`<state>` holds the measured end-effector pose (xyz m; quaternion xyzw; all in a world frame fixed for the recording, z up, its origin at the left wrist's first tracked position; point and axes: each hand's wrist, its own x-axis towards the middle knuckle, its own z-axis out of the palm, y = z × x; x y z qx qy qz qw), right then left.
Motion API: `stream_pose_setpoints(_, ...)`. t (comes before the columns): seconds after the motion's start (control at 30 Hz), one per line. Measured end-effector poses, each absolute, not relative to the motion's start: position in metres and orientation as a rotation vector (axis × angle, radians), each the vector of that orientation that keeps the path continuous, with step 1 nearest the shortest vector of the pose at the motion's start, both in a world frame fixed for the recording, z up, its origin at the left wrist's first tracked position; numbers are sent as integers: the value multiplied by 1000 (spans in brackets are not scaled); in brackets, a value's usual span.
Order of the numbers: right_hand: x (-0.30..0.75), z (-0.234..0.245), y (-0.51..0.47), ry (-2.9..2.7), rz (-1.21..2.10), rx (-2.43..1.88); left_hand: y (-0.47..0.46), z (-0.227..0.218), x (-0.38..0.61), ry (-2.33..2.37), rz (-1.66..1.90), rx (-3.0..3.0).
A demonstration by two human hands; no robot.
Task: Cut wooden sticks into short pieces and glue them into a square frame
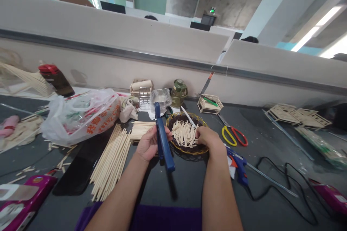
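Observation:
My left hand point(148, 143) is wrapped round a blue-handled cutting tool point(163, 138) that stands nearly upright over the dark table. My right hand point(206, 137) is closed at the rim of a small woven basket point(187, 149), pinching among several short cut wooden sticks point(184, 133). What the fingers hold is hidden. A thin metal blade or rod point(188, 116) leans over the basket just above that hand.
A bundle of long bamboo sticks point(111, 160) and a flat stack of sticks point(141, 129) lie left of the basket. A plastic bag point(81, 115) is further left. Yellow-and-red scissors point(233, 133), a blue glue gun point(238, 166) with its black cable point(279, 184), and small stick models point(298, 114) lie to the right.

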<state>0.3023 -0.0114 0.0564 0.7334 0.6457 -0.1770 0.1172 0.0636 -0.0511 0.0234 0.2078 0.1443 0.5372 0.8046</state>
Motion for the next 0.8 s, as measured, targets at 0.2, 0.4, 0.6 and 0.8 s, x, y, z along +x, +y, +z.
stream_pose_setpoints(0.2, 307, 55, -11, 1939, -532, 2177, -51, 24, 63, 304, 1164, 434)
stream_pose_setpoints(0.4, 302, 59, -13, 1930, -556, 2152, -51, 24, 62, 304, 1161, 421)
stream_pose_setpoints(0.6, 294, 57, -14, 1943, -575, 2143, -51, 23, 62, 283, 1174, 438)
stream_pose_setpoints(0.8, 305, 62, -20, 2008, -658, 2061, -52, 26, 61, 293, 1181, 398)
